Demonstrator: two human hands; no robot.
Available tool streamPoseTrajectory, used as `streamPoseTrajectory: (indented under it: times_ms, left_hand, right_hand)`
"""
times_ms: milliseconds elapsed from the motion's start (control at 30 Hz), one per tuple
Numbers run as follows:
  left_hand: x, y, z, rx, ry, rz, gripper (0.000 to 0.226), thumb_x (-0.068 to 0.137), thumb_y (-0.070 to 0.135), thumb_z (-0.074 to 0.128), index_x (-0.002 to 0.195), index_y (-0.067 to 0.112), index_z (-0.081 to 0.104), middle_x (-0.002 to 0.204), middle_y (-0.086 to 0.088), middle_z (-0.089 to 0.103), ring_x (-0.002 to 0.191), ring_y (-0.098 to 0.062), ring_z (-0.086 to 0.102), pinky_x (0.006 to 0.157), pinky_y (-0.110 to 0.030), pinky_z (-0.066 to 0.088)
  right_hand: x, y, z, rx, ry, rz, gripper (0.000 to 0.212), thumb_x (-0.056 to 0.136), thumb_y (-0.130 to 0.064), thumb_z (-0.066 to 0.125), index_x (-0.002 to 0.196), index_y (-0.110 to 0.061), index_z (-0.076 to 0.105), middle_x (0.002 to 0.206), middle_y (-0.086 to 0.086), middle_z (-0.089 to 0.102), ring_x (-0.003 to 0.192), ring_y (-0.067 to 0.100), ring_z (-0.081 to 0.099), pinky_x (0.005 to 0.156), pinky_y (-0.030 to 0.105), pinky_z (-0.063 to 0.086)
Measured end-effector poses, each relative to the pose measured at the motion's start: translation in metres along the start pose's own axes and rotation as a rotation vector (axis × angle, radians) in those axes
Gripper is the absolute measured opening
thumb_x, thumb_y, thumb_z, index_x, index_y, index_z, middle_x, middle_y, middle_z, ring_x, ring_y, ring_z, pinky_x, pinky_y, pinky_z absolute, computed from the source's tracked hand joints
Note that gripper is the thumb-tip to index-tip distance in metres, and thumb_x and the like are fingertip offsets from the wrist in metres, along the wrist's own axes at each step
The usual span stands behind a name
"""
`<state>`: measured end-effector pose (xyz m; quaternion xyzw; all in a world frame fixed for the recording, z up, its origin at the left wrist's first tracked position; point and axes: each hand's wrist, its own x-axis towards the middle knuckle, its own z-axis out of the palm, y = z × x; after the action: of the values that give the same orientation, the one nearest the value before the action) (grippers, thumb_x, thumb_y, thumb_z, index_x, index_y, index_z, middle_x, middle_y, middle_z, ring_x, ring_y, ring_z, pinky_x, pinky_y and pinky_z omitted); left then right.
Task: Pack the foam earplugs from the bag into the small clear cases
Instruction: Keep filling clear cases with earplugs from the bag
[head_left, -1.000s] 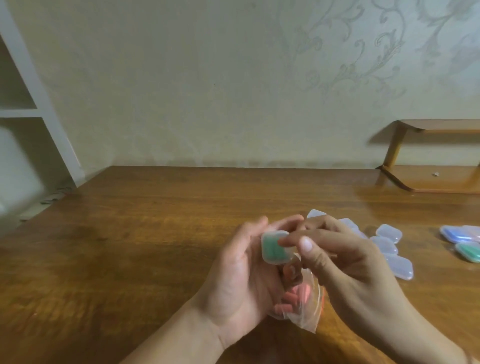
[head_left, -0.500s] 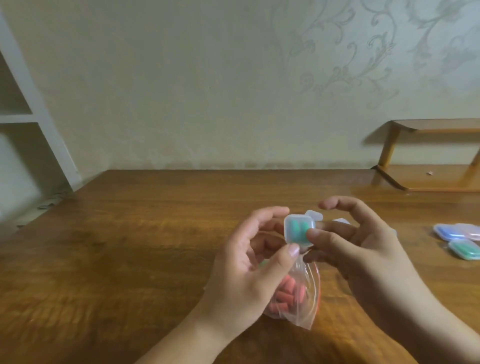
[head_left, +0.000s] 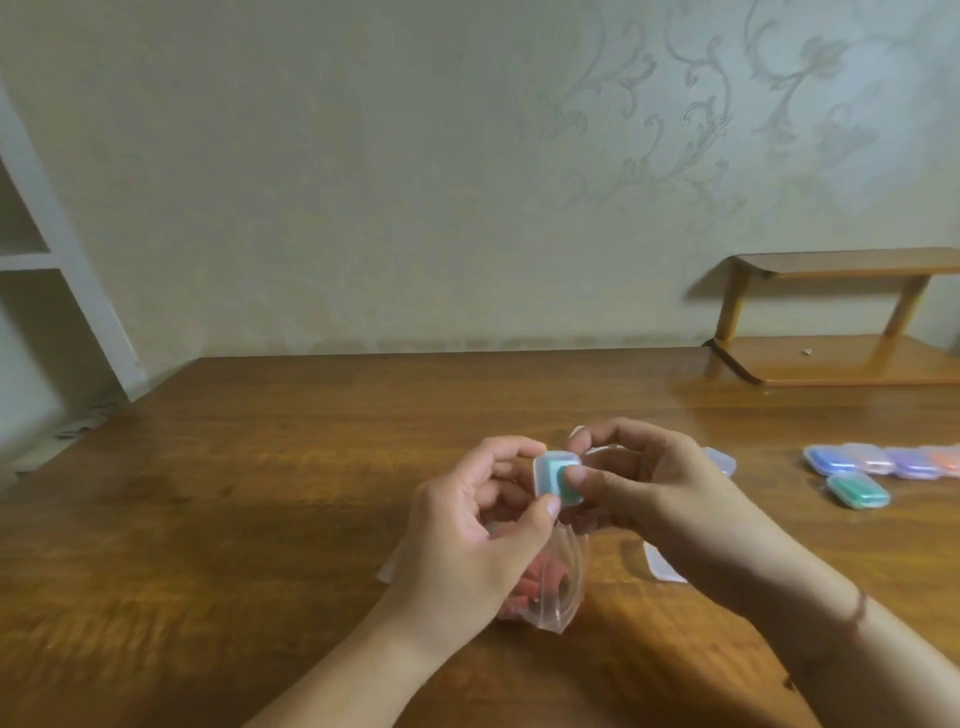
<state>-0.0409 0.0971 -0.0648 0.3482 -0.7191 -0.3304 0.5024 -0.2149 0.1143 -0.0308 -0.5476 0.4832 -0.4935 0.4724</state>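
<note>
So right now both hands are on one small clear square case with green foam earplugs inside, held up off the brown wooden table. The left hand has its fingers curled round the case's left edge with the thumb tip at the bottom corner, and the right hand pinches it from the other side, thumb flat on the front face and index hooked over the top. Looks to me like the closing step, squeezing the lid shut on a filled case.

To do this bit well, I'd press near the edge opposite the hinge rather than the middle, since these thin lids flex and don't catch otherwise. Can't tell from here whether the lid is fully seated, so run a thumb along the seam. Foam springs back, so if a tip pokes out it'll stop the latch; tuck it in first.

The clear zip bag with the orange-red foam earplugs sits under the left hand, mouth up and loose, so don't lean on it or stuff may spill. Finished ones are off to the right: a row of filled clear cases in blue, purple and orange with a green-filled case just in front. Clear cases peek out behind the right hand, mostly hidden.
</note>
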Motion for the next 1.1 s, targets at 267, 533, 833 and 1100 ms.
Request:
streamPoseTrajectory:
  times_ms: [267,533,833,1100]
  left_hand:
    - [0.030,0.035,0.076,0.454,-0.135,0.180,0.054,0.087,0.040,0.068,0.134,0.041,0.039,0.121,0.031,0.034,0.108,0.007,0.040,0.085,-0.006,0.041]
    - [0.059,0.027,0.216,0.584,-0.384,0.136,0.029,0.092,0.038,0.059,0.117,0.025,0.060,0.118,0.006,0.056,0.110,-0.018,0.051,0.089,-0.036,0.051]
    - [0.068,0.012,0.268,0.674,-0.327,0.094,0.030,0.093,0.041,0.059,0.118,0.025,0.058,0.117,0.004,0.064,0.108,-0.017,0.054,0.085,-0.035,0.054]
    - [0.070,0.011,0.267,0.637,-0.342,0.078,0.030,0.092,0.039,0.061,0.118,0.026,0.056,0.117,0.006,0.061,0.106,-0.014,0.053,0.080,-0.032,0.054]
  right_hand:
    - [-0.005,-0.006,-0.101,-0.093,0.199,-0.032,0.016,0.087,-0.004,0.065,0.103,-0.007,0.066,0.096,0.013,0.072,0.081,0.023,0.069,0.076,0.035,0.057]
    - [-0.035,0.044,-0.224,-0.378,0.811,0.132,0.012,0.082,-0.015,0.076,0.086,-0.013,0.065,0.085,0.012,0.072,0.066,0.019,0.066,0.056,0.025,0.049]
    - [-0.030,0.063,-0.239,-0.747,0.902,0.366,0.012,0.084,-0.037,0.070,0.088,-0.027,0.066,0.090,-0.003,0.066,0.083,0.016,0.059,0.067,0.027,0.044]
    - [-0.026,0.062,-0.237,-0.799,0.898,0.386,0.012,0.088,-0.043,0.063,0.092,-0.031,0.065,0.095,0.000,0.068,0.088,0.019,0.064,0.076,0.038,0.057]
